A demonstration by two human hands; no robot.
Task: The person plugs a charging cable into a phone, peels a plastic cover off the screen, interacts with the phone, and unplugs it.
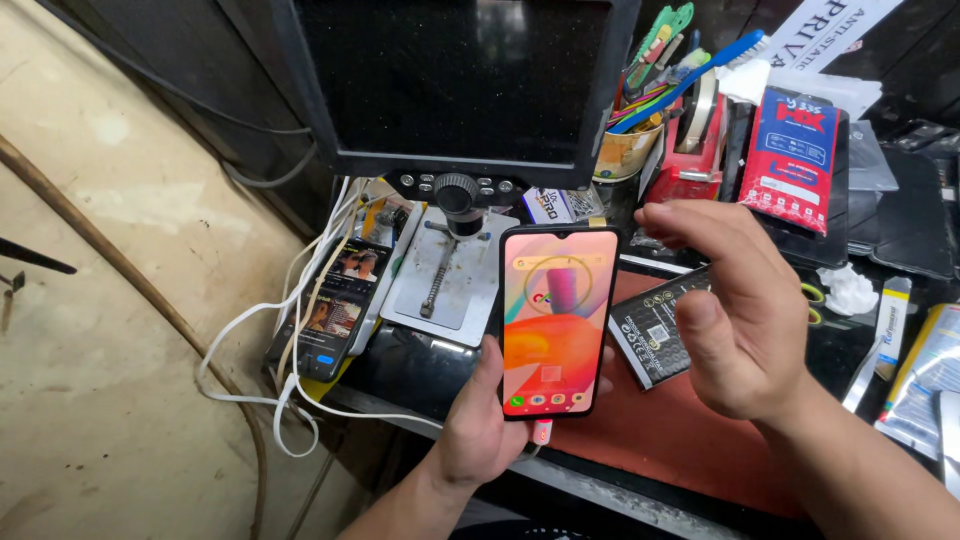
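Note:
My left hand holds a smartphone upright by its lower edge, thumb along its left side. The screen is lit with an orange and pink wallpaper and app icons. A cable plug with a red light sits in the phone's bottom port. My right hand hovers just right of the phone, fingers curled and apart, holding nothing. It is near the phone's top right corner but not touching it.
A dark monitor stands behind over a metal clamp stage. A second phone with white cables lies at left. A flat black battery rests on the red mat. A cup of brushes, red packet and tubes crowd the right.

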